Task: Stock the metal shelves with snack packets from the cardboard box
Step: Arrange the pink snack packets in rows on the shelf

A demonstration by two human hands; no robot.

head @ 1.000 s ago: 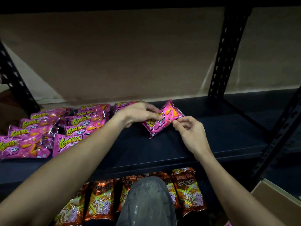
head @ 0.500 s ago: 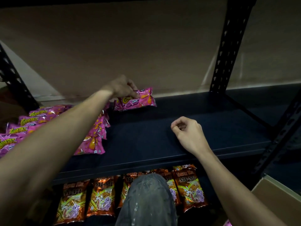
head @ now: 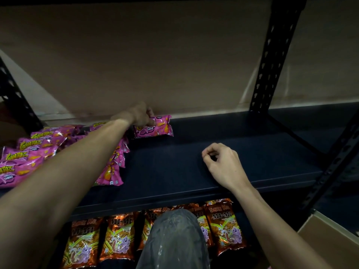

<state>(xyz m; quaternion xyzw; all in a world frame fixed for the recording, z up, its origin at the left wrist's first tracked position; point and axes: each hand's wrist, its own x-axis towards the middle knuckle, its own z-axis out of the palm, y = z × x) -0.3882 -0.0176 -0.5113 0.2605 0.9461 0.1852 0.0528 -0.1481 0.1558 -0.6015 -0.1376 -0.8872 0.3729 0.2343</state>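
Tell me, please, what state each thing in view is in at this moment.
Left hand: grips the held packet at its top edge.
Right hand: loosely curled, holding nothing, over the shelf.
Held packet: lying at the back of the shelf.
Pink packets: lying in overlapping rows on the shelf's left.
Orange packets: lined up on the lower level.
Box: open, mostly out of frame.
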